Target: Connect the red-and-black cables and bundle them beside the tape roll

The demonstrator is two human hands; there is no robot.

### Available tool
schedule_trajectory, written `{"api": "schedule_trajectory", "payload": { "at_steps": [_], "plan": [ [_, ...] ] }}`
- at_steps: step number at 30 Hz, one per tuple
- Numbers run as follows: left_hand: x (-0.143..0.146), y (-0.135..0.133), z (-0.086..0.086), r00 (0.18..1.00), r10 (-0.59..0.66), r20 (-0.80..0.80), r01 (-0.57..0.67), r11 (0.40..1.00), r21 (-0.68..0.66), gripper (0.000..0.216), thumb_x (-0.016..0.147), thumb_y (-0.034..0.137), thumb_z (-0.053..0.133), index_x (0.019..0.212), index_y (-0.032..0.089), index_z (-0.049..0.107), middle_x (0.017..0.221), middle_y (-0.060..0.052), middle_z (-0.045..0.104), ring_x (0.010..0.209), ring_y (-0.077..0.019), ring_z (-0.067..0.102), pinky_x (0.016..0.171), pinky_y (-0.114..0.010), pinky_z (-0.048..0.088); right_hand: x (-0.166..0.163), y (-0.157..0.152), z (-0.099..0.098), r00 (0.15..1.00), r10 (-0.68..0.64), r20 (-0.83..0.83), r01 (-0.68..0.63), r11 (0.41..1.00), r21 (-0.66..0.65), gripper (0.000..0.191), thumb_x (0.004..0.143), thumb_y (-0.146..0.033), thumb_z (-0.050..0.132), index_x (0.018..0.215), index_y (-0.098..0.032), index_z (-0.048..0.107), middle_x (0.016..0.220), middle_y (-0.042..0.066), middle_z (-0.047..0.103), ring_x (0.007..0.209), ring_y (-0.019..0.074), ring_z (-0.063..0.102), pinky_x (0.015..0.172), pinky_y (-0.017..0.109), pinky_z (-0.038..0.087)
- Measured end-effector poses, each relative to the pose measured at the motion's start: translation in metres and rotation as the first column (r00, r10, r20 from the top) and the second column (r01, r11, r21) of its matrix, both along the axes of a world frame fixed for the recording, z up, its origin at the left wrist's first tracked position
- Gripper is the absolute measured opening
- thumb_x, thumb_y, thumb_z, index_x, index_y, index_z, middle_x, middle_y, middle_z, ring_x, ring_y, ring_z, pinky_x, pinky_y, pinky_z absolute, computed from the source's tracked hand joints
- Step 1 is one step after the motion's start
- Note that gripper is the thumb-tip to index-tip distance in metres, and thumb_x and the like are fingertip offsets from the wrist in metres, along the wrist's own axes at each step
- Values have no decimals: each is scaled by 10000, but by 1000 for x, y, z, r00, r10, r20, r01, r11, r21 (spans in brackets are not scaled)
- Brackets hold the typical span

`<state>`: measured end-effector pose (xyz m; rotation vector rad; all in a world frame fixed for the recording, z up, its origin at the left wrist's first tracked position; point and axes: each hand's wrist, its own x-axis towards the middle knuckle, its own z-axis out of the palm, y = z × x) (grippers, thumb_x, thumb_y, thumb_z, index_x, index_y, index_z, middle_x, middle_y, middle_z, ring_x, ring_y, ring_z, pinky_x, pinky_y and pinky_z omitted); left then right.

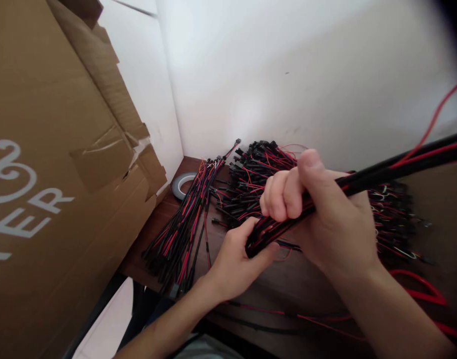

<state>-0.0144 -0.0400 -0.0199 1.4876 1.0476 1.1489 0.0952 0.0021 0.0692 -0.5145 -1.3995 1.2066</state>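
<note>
A bundle of black-sleeved cables with red wires [393, 167] runs from the right edge down toward the middle of the view. My right hand [326, 214] is wrapped round it, thumb along the top. At the lower end of the bundle, my left hand [238, 262] grips it between thumb and fingers, which partly hide that end. Behind both hands lies a large heap of similar black and red cables [251, 174] with black connectors. A flatter bunch of cables [183, 219] lies to the left of the heap.
A large cardboard box [64, 149] stands on the left. A roll of grey tape [179, 187] lies near the corner, partly under the cables. White walls [288, 75] rise behind the brown surface [264, 294]. A red-handled item [419, 289] lies at lower right.
</note>
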Motion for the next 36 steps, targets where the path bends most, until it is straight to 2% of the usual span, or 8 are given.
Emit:
{"api": "schedule_trajectory", "payload": {
  "at_steps": [7, 11, 15, 19, 23, 28, 32, 36],
  "plan": [
    [2, 2, -22, 999, -34, 36, 37, 995, -88, 200, 808, 263, 678, 953, 150, 596, 736, 25, 572, 691, -119, 523, 697, -252, 437, 1, -4, -2, 1000, -10, -4, 10, 997, -73, 249, 864, -337, 677, 688, -195, 572, 487, -44, 508, 421, 86, 447, 410, 235, 337],
    [2, 3, -26, 996, -63, -59, 57, 994, -95, 142, 787, 204, 663, 903, 143, 608, 716, 24, 589, 674, -123, 533, 696, -262, 436, 1, -3, -5, 999, 20, -50, -26, 993, -111, 141, 851, -271, 679, 768, -205, 586, 488, -60, 514, 436, 92, 470, 444, 237, 372],
    [1, 4, -30, 991, 14, -136, -18, 999, -26, 82, 783, 203, 654, 813, 142, 608, 771, -21, 636, 732, -162, 567, 714, -288, 455, -7, -9, -22, 996, 81, 46, -70, 975, -211, 304, 863, -353, 662, 642, -189, 534, 459, -48, 490, 426, 84, 433, 457, 242, 356],
    [1, 5, -32, 978, 58, -202, -52, 998, 33, 65, 783, 204, 648, 797, 142, 634, 831, -51, 679, 801, -198, 598, 746, -303, 453, -11, -13, -32, 985, 165, 53, -143, 946, -290, 483, 873, -467, 625, 512, -181, 478, 387, -55, 348, 370, 61, 297, 387, 232, 237],
    [1, 7, -25, 947, 74, -312, -76, 997, 6, 99, 816, 210, 607, 758, 140, 647, 721, -17, 656, 678, -160, 557, 640, -261, 405, 1, -4, -18, 947, 286, -143, -313, 922, -230, 620, 877, -517, 594, 427, -179, 333, 374, -62, 215, 336, 47, 190, 338, 214, 178],
    [2, 5, -6, 951, 159, -265, -148, 987, 63, 87, 822, 159, 582, 814, 149, 668, 719, 13, 661, 648, -125, 572, 633, -221, 400, 27, 15, 4, 905, 377, -196, -405, 905, -131, 652, 916, -458, 560, 453, -169, 202, 355, -65, 129, 302, 50, 126, 307, 205, 181],
    [2, 1, 6, 930, 251, -268, -220, 965, 139, 118, 766, 109, 604, 842, 151, 683, 716, 6, 677, 635, -130, 590, 628, -222, 409, 37, 25, 4, 880, 384, -281, -430, 894, -127, 641, 909, -386, 586, 463, -181, 174, 352, -67, 100, 293, 48, 71, 297, 220, 128],
    [0, -2, 12, 894, 306, -326, -280, 952, 124, 156, 767, 134, 616, 893, 163, 702, 739, -11, 704, 627, -146, 602, 623, -241, 409, 34, 34, -4, 847, 369, -383, -440, 891, -114, 679, 836, -383, 691, 473, -186, 154, 352, -76, 100, 285, 33, 74, 279, 203, 121]
  ]
}}
